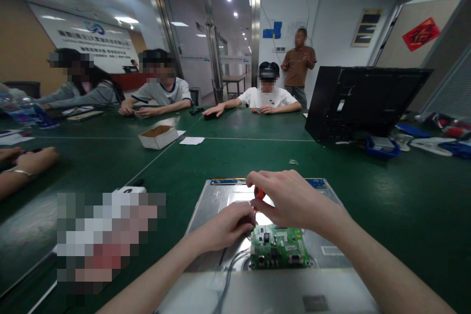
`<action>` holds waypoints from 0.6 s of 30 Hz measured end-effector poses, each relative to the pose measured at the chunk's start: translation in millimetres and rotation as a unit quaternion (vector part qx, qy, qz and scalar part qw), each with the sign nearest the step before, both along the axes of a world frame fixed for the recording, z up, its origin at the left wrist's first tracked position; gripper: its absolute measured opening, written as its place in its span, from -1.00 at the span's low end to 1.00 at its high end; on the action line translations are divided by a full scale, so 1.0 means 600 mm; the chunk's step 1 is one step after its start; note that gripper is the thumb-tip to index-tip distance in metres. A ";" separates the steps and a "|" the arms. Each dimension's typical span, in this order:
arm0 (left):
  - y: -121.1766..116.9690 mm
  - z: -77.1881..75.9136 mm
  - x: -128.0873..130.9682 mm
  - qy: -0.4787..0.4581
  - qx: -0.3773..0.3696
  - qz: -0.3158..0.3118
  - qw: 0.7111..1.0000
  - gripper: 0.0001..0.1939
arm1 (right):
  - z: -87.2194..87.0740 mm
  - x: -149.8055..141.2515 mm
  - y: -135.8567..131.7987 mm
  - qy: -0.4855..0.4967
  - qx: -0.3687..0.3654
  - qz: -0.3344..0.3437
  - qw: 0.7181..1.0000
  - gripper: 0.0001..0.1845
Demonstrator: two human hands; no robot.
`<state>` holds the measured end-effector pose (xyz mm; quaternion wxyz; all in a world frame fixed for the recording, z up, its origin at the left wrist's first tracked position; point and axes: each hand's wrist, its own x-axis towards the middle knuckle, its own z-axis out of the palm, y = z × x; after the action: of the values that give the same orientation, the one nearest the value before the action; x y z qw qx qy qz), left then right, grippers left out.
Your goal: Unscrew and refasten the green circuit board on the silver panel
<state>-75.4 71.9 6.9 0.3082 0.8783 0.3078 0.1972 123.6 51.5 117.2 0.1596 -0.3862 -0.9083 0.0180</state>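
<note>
My right hand (290, 198) grips the orange-and-black handle of a screwdriver (259, 192), held upright above the upper left corner of a green circuit board (279, 248). Beside it, my left hand (233, 225) has its fingers pinched together close to the screwdriver's lower end. What those fingers hold, if anything, is hidden. The board lies on a silver metal display panel (331, 255) with a narrow blue circuit strip (316, 183) along its far edge. A grey cable (227, 279) runs from the board's left side towards me.
A small open cardboard box (159, 138) and a paper slip (192, 141) lie farther off on the green table (243, 157). A black monitor (362, 103) and a blue tray (382, 149) stand at the right. Several people sit round the table; another person's hands (39, 159) rest at the left.
</note>
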 end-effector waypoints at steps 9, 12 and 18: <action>0.003 0.003 0.000 0.012 -0.004 -0.005 1.000 -0.92 | -0.001 -0.001 0.002 -0.018 0.021 -0.012 1.000 -0.91; 0.006 -0.002 -0.001 0.010 -0.006 -0.008 1.000 -0.93 | 0.003 0.000 -0.001 -0.005 0.011 0.000 1.000 -0.89; 0.008 -0.006 -0.002 0.006 -0.012 -0.021 1.000 -0.91 | 0.004 0.003 -0.004 0.003 -0.001 0.012 1.000 -0.78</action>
<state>-76.4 76.7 3.3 0.3211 0.8819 0.2935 0.1814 125.6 49.0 119.7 0.1616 -0.3750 -0.9126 0.0221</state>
